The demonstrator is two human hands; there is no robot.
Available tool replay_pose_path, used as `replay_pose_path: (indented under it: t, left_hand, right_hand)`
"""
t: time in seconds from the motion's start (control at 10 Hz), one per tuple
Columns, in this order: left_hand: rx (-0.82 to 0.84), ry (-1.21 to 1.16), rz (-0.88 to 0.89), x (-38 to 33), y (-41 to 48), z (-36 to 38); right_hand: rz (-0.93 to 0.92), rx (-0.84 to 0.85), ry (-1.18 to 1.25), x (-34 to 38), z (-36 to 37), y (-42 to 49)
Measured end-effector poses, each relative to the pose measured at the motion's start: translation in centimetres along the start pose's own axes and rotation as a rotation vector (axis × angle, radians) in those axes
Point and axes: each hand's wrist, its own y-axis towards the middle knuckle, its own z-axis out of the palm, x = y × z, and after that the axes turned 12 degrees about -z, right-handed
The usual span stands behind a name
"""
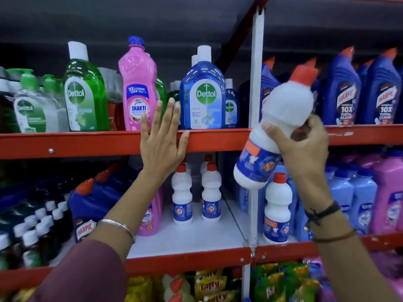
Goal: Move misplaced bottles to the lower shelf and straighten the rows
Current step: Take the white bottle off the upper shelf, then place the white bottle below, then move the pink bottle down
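Note:
My right hand (302, 147) grips a white Rin bottle with a red cap (281, 118), tilted in the air in front of the white upright post, between the upper and lower shelf. My left hand (162, 140) is flat and open, its thumb resting on the red edge of the upper shelf (87, 142), fingers in front of a pink Shakti bottle (138, 86). On the lower shelf (196, 236) two short rows of the same white bottles (196, 192) stand upright, and another white bottle (278, 210) stands right of the post.
Green and blue Dettol bottles (204, 94) fill the upper shelf left of the post (257, 83); blue Harpic bottles (359, 90) stand to its right. The lower shelf holds dark bottles, a Harpic bottle and a pink bottle at left, light blue and pink jugs (370, 192) at right. Packets lie below.

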Motion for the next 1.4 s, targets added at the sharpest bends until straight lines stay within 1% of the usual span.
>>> replay_pose_path:
  t: [0.2, 0.4, 0.5, 0.7, 1.0, 1.1, 1.2, 1.3, 1.4]
  left_hand:
    - [-0.007, -0.01, 0.013, 0.2, 0.0, 0.2]
    - [-0.036, 0.014, 0.024, 0.3, 0.0, 0.6]
    - [-0.048, 0.027, 0.031, 0.3, 0.1, 0.7]
    - [-0.069, 0.039, 0.03, 0.3, 0.1, 0.9]
    - [-0.081, 0.052, 0.03, 0.3, 0.1, 1.0]
    - [-0.074, 0.048, 0.031, 0.3, 0.0, 0.9]
    - [-0.055, 0.039, 0.029, 0.3, 0.1, 0.9]
    - [-0.048, 0.037, 0.028, 0.3, 0.0, 0.9]
    - [-0.042, 0.033, 0.026, 0.2, 0.0, 0.7]
  right_hand:
    - [0.145, 0.136, -0.054, -4.0, 2.7, -8.3]
    - [0.177, 0.245, -0.134, -8.2, 5.9, -12.9]
    - [0.203, 0.309, -0.193, -10.4, 7.1, -14.2]
    - [0.255, 0.371, -0.267, -13.0, 8.3, -15.2]
    - [0.24, 0.385, -0.306, -13.7, 9.0, -15.1]
    - [0.222, 0.425, -0.32, -13.7, 8.7, -15.2]
    - [0.184, 0.403, -0.366, -13.0, 7.7, -15.4]
    - [-0.013, 0.151, -0.433, -11.4, 5.2, -15.1]
    - [-0.078, -0.104, -0.391, -11.3, 2.0, -14.0]
